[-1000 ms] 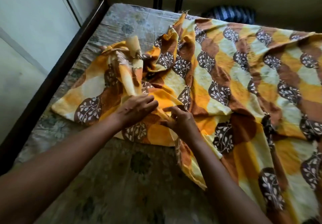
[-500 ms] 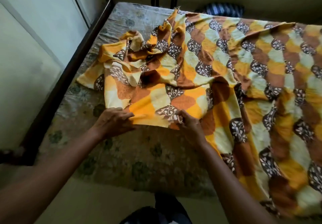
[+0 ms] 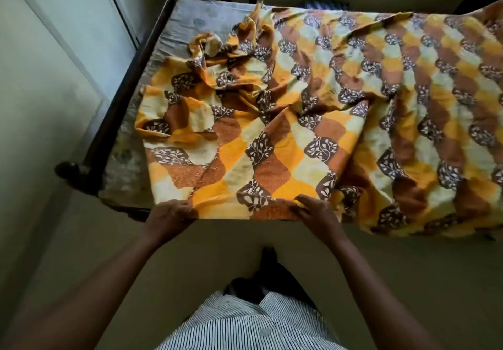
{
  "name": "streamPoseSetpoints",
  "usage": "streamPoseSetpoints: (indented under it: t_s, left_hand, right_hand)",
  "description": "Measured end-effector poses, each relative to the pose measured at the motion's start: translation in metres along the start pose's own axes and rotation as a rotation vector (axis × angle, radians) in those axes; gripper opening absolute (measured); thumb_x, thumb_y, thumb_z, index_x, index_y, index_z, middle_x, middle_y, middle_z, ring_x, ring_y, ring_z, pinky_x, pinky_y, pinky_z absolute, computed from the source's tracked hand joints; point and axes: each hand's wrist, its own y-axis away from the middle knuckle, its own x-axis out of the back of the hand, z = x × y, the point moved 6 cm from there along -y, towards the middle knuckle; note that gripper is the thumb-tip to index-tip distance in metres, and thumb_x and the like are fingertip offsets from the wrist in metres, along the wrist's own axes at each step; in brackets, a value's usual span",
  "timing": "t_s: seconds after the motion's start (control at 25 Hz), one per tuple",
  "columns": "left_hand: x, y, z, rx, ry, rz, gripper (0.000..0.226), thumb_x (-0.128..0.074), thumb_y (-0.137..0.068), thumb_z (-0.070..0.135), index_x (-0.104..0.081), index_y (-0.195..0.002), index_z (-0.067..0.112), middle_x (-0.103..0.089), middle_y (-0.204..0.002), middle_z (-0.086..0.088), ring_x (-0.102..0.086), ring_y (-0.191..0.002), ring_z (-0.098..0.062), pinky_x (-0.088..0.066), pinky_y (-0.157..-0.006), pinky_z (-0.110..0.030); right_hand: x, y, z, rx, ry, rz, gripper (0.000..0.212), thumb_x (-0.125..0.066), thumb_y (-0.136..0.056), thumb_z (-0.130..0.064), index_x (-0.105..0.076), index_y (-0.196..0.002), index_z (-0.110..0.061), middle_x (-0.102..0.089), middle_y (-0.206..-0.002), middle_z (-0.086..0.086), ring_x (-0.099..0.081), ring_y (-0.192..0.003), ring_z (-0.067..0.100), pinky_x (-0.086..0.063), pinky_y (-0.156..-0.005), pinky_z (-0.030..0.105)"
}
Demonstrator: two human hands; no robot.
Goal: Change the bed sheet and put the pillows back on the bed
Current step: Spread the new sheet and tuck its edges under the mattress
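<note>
A thin bed sheet (image 3: 285, 142), printed in scalloped orange, cream and brown patches with white leaf sprigs, lies rumpled over the faded floral mattress (image 3: 201, 20), bunched in folds at far left. The left hand (image 3: 170, 213) and right hand (image 3: 317, 212) each grip its near hem with curled fingers, right of the rounded post of the dark wooden bed frame (image 3: 128, 82).

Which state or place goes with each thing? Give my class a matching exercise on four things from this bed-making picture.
Things
1 bed sheet
2 mattress
3 bed frame
4 left hand

States and places
a dark wood, beside the wall
b grips the near edge of the cloth
c crumpled, orange and brown leaf print
d bare at the far left corner

Pairs: 1-c, 2-d, 3-a, 4-b
</note>
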Motion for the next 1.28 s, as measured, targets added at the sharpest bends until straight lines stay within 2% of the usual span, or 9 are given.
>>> streamPoseSetpoints:
  t_s: [0.08,0.2,0.4,0.56,0.68,0.8,0.88,1.0,1.28]
  left_hand:
    - [-0.006,0.034,0.008,0.021,0.008,-0.045,0.025,-0.078,-0.071,0.019,-0.053,-0.066,0.021,-0.057,-0.063,0.002,-0.054,-0.05,-0.018,-0.032,-0.042,-0.02]
    - [-0.008,0.082,0.024,0.097,0.008,-0.057,0.026,-0.076,-0.07,0.016,-0.052,-0.068,0.024,-0.053,-0.058,0.0,-0.051,-0.046,-0.019,-0.033,-0.039,-0.021]
    - [-0.015,0.123,0.052,0.174,-0.17,-0.094,0.028,-0.09,-0.049,0.015,-0.069,-0.066,0.016,-0.057,-0.054,-0.004,-0.053,-0.045,-0.024,-0.04,-0.038,-0.025]
    - [-0.036,0.142,0.056,0.397,-0.225,-0.339,0.037,-0.073,-0.074,0.032,-0.065,-0.109,0.028,-0.065,-0.1,0.001,-0.056,-0.096,-0.027,-0.044,-0.077,-0.038]
    - [-0.055,0.165,0.052,0.54,-0.292,-0.518,0.046,-0.052,-0.088,0.042,-0.044,-0.132,0.032,-0.049,-0.129,0.005,-0.043,-0.121,-0.019,-0.034,-0.095,-0.036]
    - [-0.057,0.168,0.037,0.712,-0.128,-0.416,0.043,-0.048,-0.091,0.044,-0.046,-0.131,0.028,-0.053,-0.127,0.004,-0.047,-0.119,-0.018,-0.036,-0.096,-0.037]
    - [-0.057,0.159,0.017,0.839,0.01,-0.28,0.04,-0.046,-0.093,0.043,-0.05,-0.129,0.024,-0.057,-0.123,0.001,-0.05,-0.116,-0.02,-0.039,-0.092,-0.035]
    - [-0.058,0.135,-0.022,0.945,0.213,-0.112,0.04,-0.045,-0.094,0.041,-0.051,-0.129,0.023,-0.058,-0.124,-0.002,-0.051,-0.114,-0.023,-0.041,-0.089,-0.034]
    - [-0.071,0.081,-0.098,1.127,0.628,0.141,0.037,-0.046,-0.095,0.036,-0.054,-0.125,0.016,-0.061,-0.116,-0.006,-0.055,-0.106,-0.024,-0.046,-0.087,-0.034]
  right_hand:
    - [-0.004,0.034,-0.005,0.091,-0.037,-0.043,0.014,-0.075,-0.077,-0.016,-0.069,-0.081,-0.004,-0.055,-0.058,-0.009,-0.05,-0.055,-0.005,-0.032,-0.05,0.008]
    - [-0.031,0.081,-0.002,0.173,-0.013,-0.149,0.02,-0.081,-0.071,-0.021,-0.07,-0.073,-0.004,-0.053,-0.062,-0.008,-0.047,-0.056,-0.003,-0.031,-0.05,0.011]
    - [-0.087,0.127,0.044,-0.109,0.059,-0.399,0.024,-0.07,-0.082,-0.031,-0.072,-0.093,-0.01,-0.069,-0.083,0.005,-0.054,-0.064,0.008,-0.035,-0.057,0.025]
    - [-0.109,0.126,0.039,-0.05,0.259,-0.622,0.035,-0.063,-0.087,-0.029,-0.062,-0.12,-0.017,-0.065,-0.116,0.008,-0.06,-0.103,0.025,-0.044,-0.079,0.029]
    - [-0.123,0.108,0.011,-0.01,0.172,-0.688,0.036,-0.059,-0.089,-0.015,-0.056,-0.125,-0.013,-0.058,-0.122,0.006,-0.057,-0.107,0.022,-0.048,-0.089,0.03]
    - [-0.131,0.066,-0.029,0.078,0.16,-0.658,0.028,-0.047,-0.095,-0.01,-0.057,-0.121,-0.016,-0.056,-0.117,-0.001,-0.052,-0.091,0.008,-0.042,-0.066,0.008]
    - [-0.144,0.028,-0.065,0.18,0.221,-0.692,0.03,-0.046,-0.095,-0.008,-0.056,-0.123,-0.013,-0.054,-0.117,-0.004,-0.053,-0.093,0.006,-0.043,-0.066,0.006]
    - [-0.163,-0.034,-0.12,0.281,0.288,-0.708,0.03,-0.051,-0.094,-0.011,-0.058,-0.123,-0.017,-0.056,-0.122,-0.001,-0.058,-0.104,0.014,-0.048,-0.079,0.017]
    - [-0.234,-0.187,-0.184,0.449,0.524,-0.622,0.036,-0.057,-0.09,-0.022,-0.054,-0.126,-0.021,-0.057,-0.125,0.006,-0.058,-0.109,0.024,-0.048,-0.083,0.03]
